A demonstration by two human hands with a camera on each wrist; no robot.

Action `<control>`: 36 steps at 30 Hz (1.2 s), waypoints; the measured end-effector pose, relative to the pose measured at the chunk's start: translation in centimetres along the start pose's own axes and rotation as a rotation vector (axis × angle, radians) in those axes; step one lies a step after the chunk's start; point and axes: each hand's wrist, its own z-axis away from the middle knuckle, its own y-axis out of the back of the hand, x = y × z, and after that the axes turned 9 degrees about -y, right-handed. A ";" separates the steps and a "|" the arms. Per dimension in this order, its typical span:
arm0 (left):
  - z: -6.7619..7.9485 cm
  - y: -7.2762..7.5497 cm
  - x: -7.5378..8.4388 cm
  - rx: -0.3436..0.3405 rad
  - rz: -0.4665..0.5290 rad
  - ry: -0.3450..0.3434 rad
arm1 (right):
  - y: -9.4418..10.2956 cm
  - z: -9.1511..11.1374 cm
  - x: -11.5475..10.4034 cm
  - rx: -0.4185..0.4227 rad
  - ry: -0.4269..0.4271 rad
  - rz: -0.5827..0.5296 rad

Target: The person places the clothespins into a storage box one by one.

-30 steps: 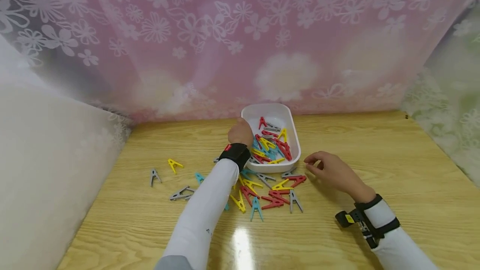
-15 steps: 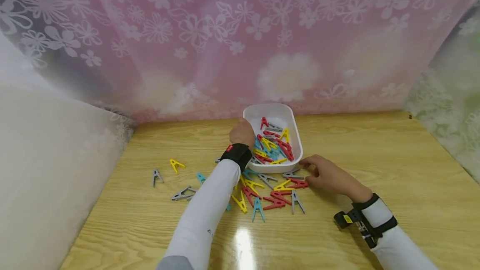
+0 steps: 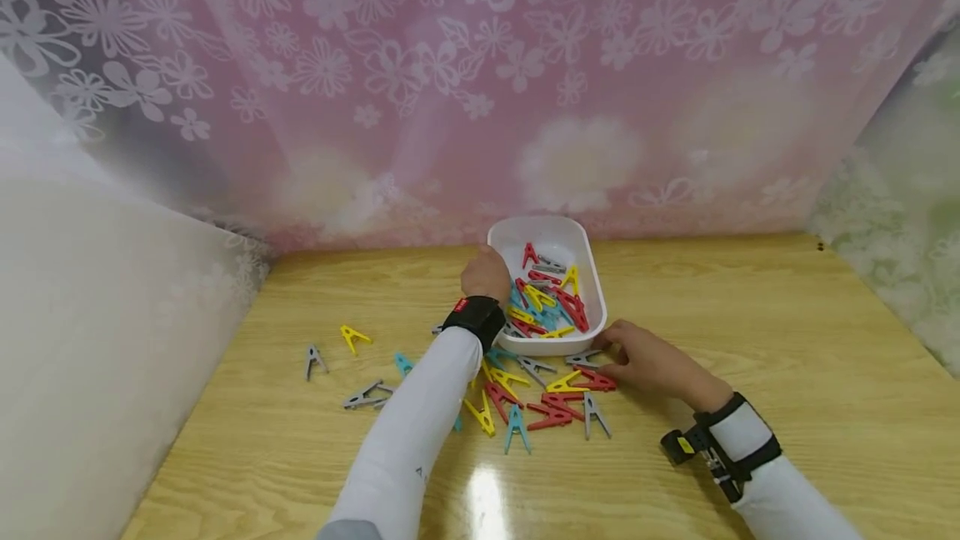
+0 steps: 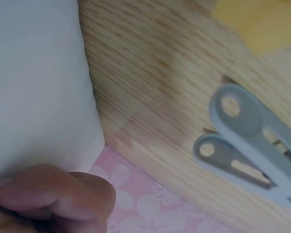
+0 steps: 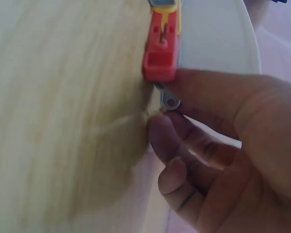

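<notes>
A white plastic tub (image 3: 551, 347) with several red, yellow, grey and blue clothespins in it stands near the back of the table. My left hand (image 3: 486, 276) grips its left rim; the left wrist view shows the fingers (image 4: 58, 196) curled at the white wall. At the tub's front right corner is my right hand (image 3: 656, 363), thumb and fingers apart around the end of a grey clothespin (image 5: 170, 102). Just beside the thumb lies a red clothespin (image 5: 161, 56). Whether any finger touches the grey clothespin, I cannot tell.
Loose clothespins lie in front of the tub, among them a blue one (image 3: 517, 427) and a yellow one (image 3: 480, 417). Farther left are a grey clothespin (image 3: 315, 361) and a yellow clothespin (image 3: 354, 337). A pink flowered curtain (image 3: 450, 107) hangs behind the table.
My right hand has moved left to the grey and red clothespins by the tub's corner. The left hand stays on the tub's rim. The head view has shifted slightly.
</notes>
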 end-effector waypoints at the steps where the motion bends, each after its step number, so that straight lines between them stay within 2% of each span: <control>1: 0.0 0.0 0.0 0.004 -0.004 0.003 | 0.1 0.1 0.0 -0.004 0.006 0.000; 8: -0.1 -0.4 -0.1 0.009 -0.002 -0.002 | 1.6 1.9 -0.3 -0.024 -0.009 -0.077; 13: -0.3 -0.5 -0.4 0.009 -0.004 0.000 | 4.2 3.2 -1.4 0.092 0.038 -0.068; 17: -0.3 -0.6 -0.3 0.023 0.006 -0.001 | 5.9 3.2 -1.8 0.187 0.058 -0.028; 21: -0.1 -0.6 0.0 0.044 0.023 -0.009 | 6.5 2.7 -1.8 0.229 0.037 -0.016; 29: -0.4 -0.8 -0.3 0.034 0.030 0.020 | 5.5 -1.5 -2.5 0.266 -0.060 -0.029; 36: -0.5 -0.4 -0.2 0.007 0.011 0.013 | 4.6 -5.4 -4.8 0.308 -0.055 0.030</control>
